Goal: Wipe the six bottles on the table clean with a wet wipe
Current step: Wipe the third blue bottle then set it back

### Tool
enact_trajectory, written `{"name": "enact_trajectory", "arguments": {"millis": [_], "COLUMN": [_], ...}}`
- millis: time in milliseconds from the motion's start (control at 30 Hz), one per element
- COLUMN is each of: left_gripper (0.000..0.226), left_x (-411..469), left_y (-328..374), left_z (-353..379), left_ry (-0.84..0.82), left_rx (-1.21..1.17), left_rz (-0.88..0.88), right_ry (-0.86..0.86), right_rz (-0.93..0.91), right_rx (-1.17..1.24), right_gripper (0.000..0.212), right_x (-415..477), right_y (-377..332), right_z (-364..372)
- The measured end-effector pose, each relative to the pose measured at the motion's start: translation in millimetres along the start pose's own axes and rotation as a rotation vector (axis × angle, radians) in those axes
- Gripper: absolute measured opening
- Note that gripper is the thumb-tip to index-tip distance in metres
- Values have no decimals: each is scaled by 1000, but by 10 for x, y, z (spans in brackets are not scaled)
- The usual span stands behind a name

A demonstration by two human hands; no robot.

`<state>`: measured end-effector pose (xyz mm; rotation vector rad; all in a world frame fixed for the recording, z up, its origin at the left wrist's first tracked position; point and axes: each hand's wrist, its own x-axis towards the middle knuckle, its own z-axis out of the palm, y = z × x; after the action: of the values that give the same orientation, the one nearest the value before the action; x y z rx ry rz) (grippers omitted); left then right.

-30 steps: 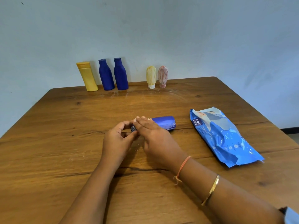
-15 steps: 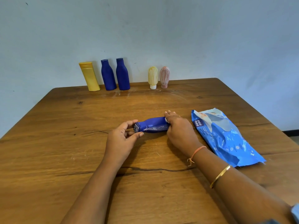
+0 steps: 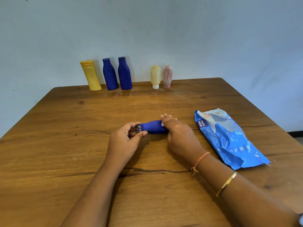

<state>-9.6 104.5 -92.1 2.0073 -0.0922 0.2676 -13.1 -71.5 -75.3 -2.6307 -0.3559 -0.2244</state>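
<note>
Sideways blue bottle (image 3: 153, 127), L hand (image 3: 124, 141) pinching cap, R hand (image 3: 178, 136) gripping base

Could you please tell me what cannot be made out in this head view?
Head view only.
The wet wipe: only a white scrap shows; the right hand covers the rest.
The lying blue bottle: base end hidden under the right hand, cap partly behind the left hand.
The wipes pack: small print too small to read.

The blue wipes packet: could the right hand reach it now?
Probably yes: the blue plastic wipes packet lies beside the right hand, nothing between them, though that hand grips the lying blue bottle.
</note>
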Motion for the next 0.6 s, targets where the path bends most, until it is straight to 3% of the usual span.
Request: {"name": "enact_trajectory", "arguments": {"millis": [167, 300, 433, 600], "left_gripper": [29, 29, 29, 27], "left_x": [-52, -35, -16, 8], "left_y": [118, 84, 32, 3], "left_z": [-13, 26, 27, 29], "left_ry": [0, -20, -27, -19], "left_rx": [-31, -67, -110, -144], "left_rz": [40, 22, 13, -12], "right_ry": [-25, 22, -41, -28], "right_rz": [194, 39, -179, -164], "right_rx": [45, 8, 4, -24], "right_gripper": [56, 58, 62, 64], "right_x": [37, -27, -79, -80], "right_y": [221, -89, -494, -324], "right_z": [-144, -13, 87, 88]}}
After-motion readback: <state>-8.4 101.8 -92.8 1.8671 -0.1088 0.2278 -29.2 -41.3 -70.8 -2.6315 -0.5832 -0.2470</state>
